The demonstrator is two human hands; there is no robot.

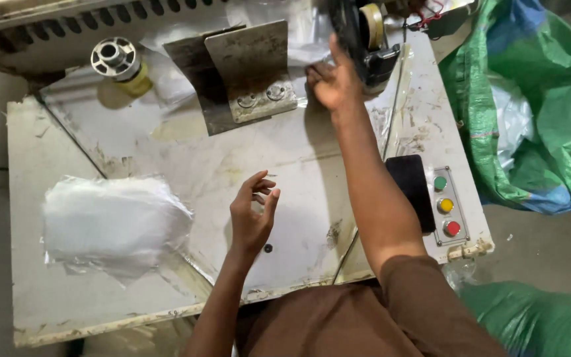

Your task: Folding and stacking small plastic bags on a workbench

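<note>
Clear plastic film (299, 63) under right hand (333, 82) (green sack (530, 99) alongside)

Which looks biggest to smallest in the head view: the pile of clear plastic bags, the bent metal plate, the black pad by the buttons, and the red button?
1. pile of clear plastic bags
2. bent metal plate, though it lies farther from the camera, so the gap is unsure
3. black pad
4. red button

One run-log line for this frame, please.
right hand: reaching to black machine head | left hand: empty, above table | clear bag stack: left
</note>
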